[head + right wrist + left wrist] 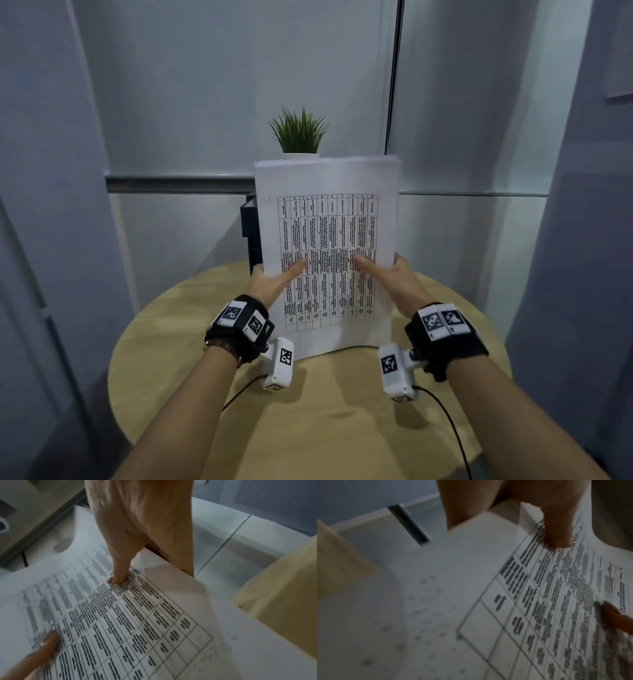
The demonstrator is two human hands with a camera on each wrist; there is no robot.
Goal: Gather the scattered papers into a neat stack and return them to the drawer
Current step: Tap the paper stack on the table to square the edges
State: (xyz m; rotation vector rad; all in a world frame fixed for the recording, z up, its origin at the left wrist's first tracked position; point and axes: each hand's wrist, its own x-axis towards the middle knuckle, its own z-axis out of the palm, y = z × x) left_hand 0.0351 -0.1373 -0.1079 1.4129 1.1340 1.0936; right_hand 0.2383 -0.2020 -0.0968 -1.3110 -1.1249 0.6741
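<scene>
Head view: one stack of papers [327,253] stands upright on the round desk [191,346], its bottom edge resting at centre; left hand [274,282] at eight o'clock and right hand [394,281] at four pinch its sides. Squaring looks done; next, probably the one drawer unit [249,226] behind at twelve.

Papers [325,240] upright on table [205,342], plant [298,132] behind.
</scene>
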